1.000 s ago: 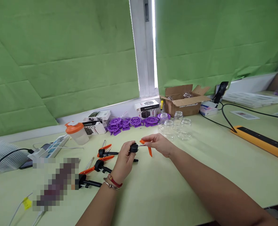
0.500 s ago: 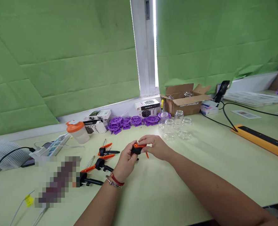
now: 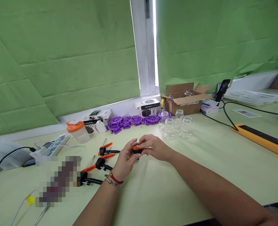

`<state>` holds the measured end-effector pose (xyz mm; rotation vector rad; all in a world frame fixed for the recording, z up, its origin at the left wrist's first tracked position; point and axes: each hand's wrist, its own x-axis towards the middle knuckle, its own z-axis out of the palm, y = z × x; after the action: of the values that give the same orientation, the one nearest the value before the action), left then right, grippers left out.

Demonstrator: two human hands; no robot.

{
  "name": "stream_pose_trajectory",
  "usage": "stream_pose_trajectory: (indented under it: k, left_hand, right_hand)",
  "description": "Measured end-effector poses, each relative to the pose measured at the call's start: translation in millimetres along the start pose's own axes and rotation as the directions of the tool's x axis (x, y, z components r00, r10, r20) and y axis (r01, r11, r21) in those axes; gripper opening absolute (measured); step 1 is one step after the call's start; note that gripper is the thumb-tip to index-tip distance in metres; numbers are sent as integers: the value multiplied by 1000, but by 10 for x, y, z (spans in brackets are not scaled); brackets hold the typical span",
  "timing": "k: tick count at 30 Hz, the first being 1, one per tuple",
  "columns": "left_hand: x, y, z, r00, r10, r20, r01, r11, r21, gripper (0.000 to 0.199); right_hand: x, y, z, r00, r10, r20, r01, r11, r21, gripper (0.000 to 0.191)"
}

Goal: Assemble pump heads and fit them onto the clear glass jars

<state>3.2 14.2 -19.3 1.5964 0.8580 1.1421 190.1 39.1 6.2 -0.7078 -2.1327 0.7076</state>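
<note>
A small black and orange part [image 3: 137, 150] is held between both hands above the middle of the table. My left hand [image 3: 125, 159] wraps round its black body from the left. From the right, my right hand [image 3: 155, 147] pinches the orange piece on it with thumb and fingers. The far side of the part is hidden by the fingers. Left of my left hand lie several black and orange assemblies with metal rods, among them one at the back [image 3: 103, 151], one in the middle [image 3: 100, 164] and one nearer [image 3: 83, 179].
Purple plastic parts [image 3: 136, 120], white boxes [image 3: 95, 126] and clear jars [image 3: 169, 125] stand along the back. A cardboard box [image 3: 187, 106] is behind the jars. An orange-lidded cup [image 3: 75, 127] is at left, a yellow-black bar [image 3: 261, 139] at right.
The orange piece has turned and now lies flatter against the black body, its tip less visible below. My right hand's fingers have shifted slightly around it.
</note>
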Motion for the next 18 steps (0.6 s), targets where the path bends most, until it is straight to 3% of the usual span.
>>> stream_pose_trajectory:
  k: [5,12,15,18]
  left_hand:
    - [5,-16,-3,996,87,-4,-87,996,34,30]
    - [5,48,-3,995,95,-18,-94,993,66,24]
    - [19,99,-61,988,119,-98,-112,991,71,24]
    - [48,126,-163,952,111,-285,-97,993,60,28]
  right_hand:
    - [-3,20,0,999,-24,-22,24,999,-34,29]
    - [-4,20,18,995,-80,-56,70,984,-164,23]
    - [4,51,-57,980,-67,-186,30,981,-193,24]
    - [-6,197,-122,913,101,-396,-167,976,-136,23]
